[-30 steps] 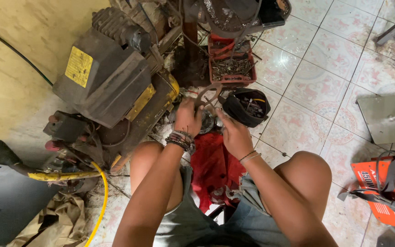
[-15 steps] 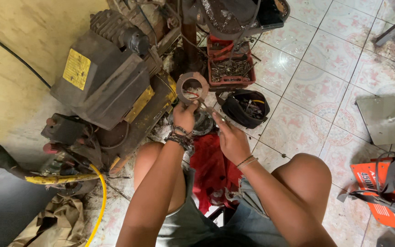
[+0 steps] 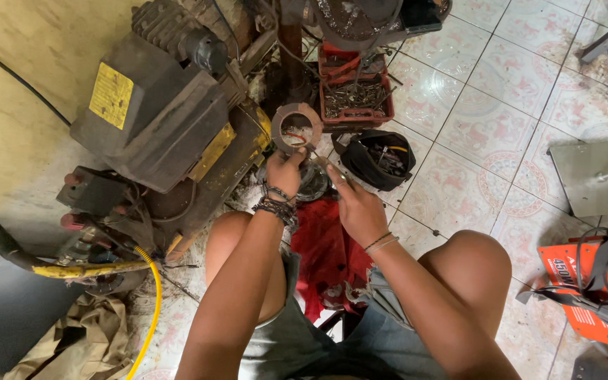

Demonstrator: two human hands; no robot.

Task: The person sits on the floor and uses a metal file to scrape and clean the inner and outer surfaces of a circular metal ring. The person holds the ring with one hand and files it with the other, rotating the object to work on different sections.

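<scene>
Head view: looking straight down on two bare arms, knees spread either side, floor tiled.
Left hand [image 3: 284, 171]: pinching the lower rim of a flat ring [image 3: 296, 128], holding it up on edge, fingers closed on it.
Flat ring: rust-brown, round, wide-banded with a large open centre; face turned toward the camera, standing directly above the left hand and just beside the yellow edge of the compressor [image 3: 156, 119].
Right hand [image 3: 357, 204]: lying lower and to the right of the ring, fingers extended toward a round metal part [image 3: 314, 184]; seemingly gripping a thin tool or pin at the fingertips, though too small to tell for sure.
Round metal part: dark, shiny, sitting on the floor between the two hands, directly below the ring.
Key relation: ring hanging above the metal part, left hand nearer to both; right hand approaching from the right side.
Red cloth [image 3: 328, 253]: spreading on the floor between the knees, just below the metal part.
Black pouch [image 3: 378, 160]: lying open, to the right of the ring, holding small tools.
Red tray [image 3: 355, 98]: sitting beyond the pouch, filled with screws and bits.
</scene>
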